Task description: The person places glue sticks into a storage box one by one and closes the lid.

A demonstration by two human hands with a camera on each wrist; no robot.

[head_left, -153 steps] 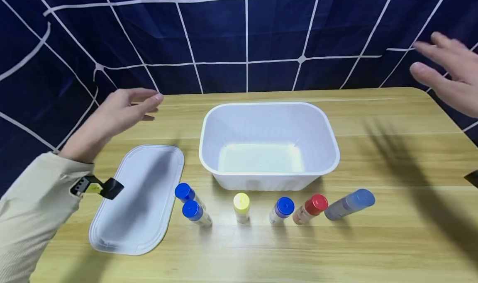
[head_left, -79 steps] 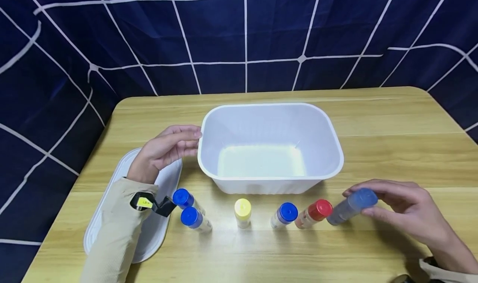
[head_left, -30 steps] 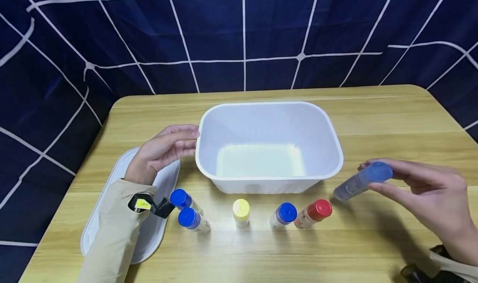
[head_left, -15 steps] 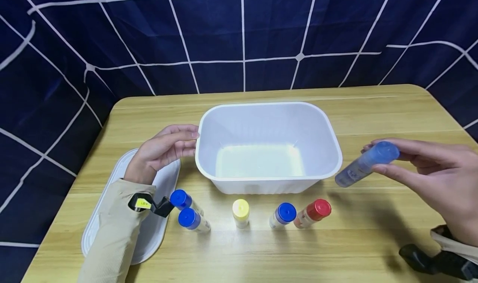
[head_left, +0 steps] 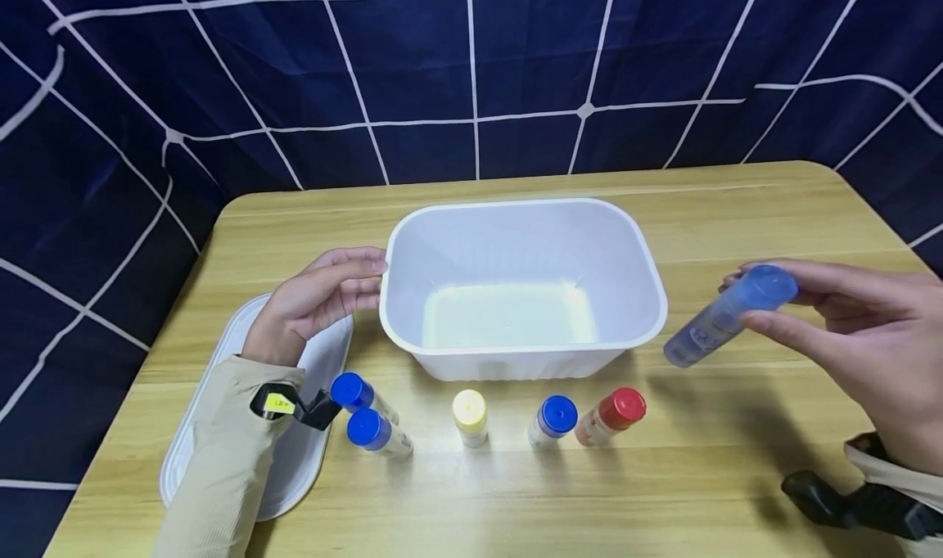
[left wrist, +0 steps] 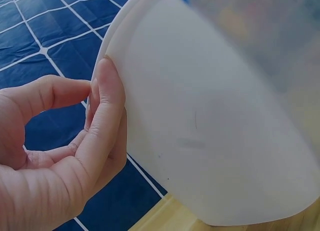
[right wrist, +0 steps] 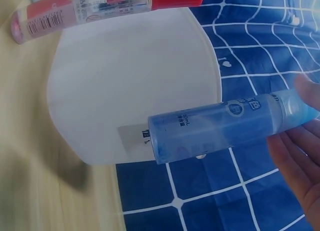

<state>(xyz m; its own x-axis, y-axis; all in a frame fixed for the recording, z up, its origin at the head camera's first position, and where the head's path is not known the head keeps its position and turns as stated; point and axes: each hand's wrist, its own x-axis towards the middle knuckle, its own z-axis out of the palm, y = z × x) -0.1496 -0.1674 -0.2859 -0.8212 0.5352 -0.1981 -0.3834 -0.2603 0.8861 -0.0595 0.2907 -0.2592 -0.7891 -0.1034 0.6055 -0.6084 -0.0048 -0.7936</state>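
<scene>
My right hand (head_left: 877,337) grips a slim, translucent blue bottle (head_left: 707,333) by its blue cap, tilted and raised off the table beside the white plastic bin. In the right wrist view the blue bottle (right wrist: 215,128) shows printed lettering, with fingers and thumb around its cap end. My left hand (head_left: 317,296) holds the left rim of the bin (head_left: 497,362); in the left wrist view its thumb and fingers meet at the bin's edge (left wrist: 200,116). A red-capped bottle (head_left: 610,417) stands in front of the bin's right corner.
More small bottles stand before the bin: a blue-capped one (head_left: 552,421), a yellow-capped one (head_left: 470,417), and a blue-capped pair (head_left: 376,435). A white lid (head_left: 295,468) lies at left, partly under my left forearm. Behind hangs a dark blue gridded cloth (head_left: 412,67).
My right hand has come down, taken hold of the blue bottle at the row's right end and lifted it. My left hand has moved from above the lid to the bin's left rim.
</scene>
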